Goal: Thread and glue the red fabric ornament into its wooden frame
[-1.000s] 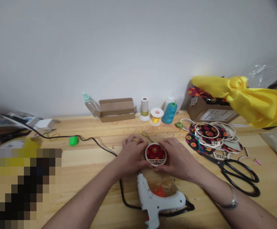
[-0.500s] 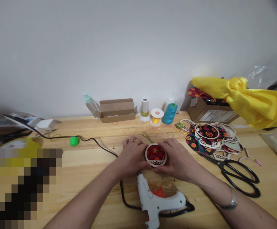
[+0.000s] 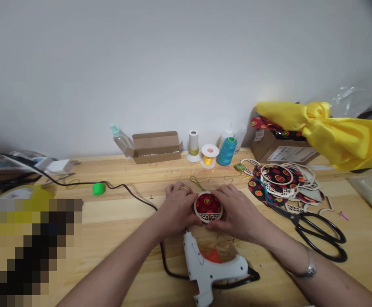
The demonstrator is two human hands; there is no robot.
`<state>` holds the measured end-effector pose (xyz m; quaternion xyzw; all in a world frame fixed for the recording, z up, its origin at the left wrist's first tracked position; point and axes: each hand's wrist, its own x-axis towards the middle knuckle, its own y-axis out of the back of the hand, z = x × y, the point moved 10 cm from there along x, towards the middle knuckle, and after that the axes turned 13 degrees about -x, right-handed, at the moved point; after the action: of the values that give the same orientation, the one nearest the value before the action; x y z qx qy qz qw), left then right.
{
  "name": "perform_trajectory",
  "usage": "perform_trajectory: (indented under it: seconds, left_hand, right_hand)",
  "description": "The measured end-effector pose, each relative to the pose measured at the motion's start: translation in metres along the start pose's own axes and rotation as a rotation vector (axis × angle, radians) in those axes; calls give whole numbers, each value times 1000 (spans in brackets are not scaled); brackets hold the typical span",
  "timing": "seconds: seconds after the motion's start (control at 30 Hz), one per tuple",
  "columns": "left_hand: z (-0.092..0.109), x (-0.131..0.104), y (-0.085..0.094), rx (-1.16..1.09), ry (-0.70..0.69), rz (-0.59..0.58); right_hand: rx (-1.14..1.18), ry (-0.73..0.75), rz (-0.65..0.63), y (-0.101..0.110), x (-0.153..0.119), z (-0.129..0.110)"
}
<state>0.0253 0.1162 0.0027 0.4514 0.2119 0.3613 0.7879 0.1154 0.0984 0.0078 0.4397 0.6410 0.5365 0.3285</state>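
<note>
Between my two hands is a round pendant (image 3: pixel 208 205) with a pale wooden rim, dark red patterned fabric and a fretwork pattern along its lower part. My left hand (image 3: pixel 178 207) grips its left edge, with the thumb at the lower rim. On the opposite edge, my right hand (image 3: pixel 232 209) is closed with fingers and thumb around the rim. A greenish cord loop (image 3: pixel 198 182) runs from the pendant's top. Just below the hands lies a white glue gun (image 3: pixel 201 266) on its side, its nozzle close to my left hand.
Black scissors (image 3: pixel 320 234) lie at right, below a pile of patterned fabric and wooden cutouts (image 3: pixel 278 183). Thread spools, including a blue one (image 3: pixel 227 151), stand by the wall beside an open cardboard box (image 3: pixel 157 147). A black cable (image 3: pixel 131 194) crosses the wooden table; a green cap (image 3: pixel 98 188) sits left.
The whole view has shifted very slightly. Both hands keep the same hold on the pendant, and nothing else has visibly moved.
</note>
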Motion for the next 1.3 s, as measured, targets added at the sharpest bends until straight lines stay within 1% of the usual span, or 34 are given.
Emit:
perform_trajectory:
  seconds: [0.1, 0.27, 0.4, 0.77, 1.3]
  left_hand:
    - [0, -1, 0, 3, -7, -18]
    - [6, -1, 6, 3, -8, 20]
    - [11, 0, 3, 17, -15, 9]
    - [9, 4, -3, 35, -50, -14]
    - [6, 1, 1, -8, 10, -8]
  right_hand:
    - [-16, -10, -6, -1, 0, 1]
    - [-36, -13, -4, 0, -1, 0]
    - [-38, -8, -1, 1, -1, 0]
    - [-33, 3, -1, -1, 0, 0]
    - [-32, 2, 24, 1, -4, 0]
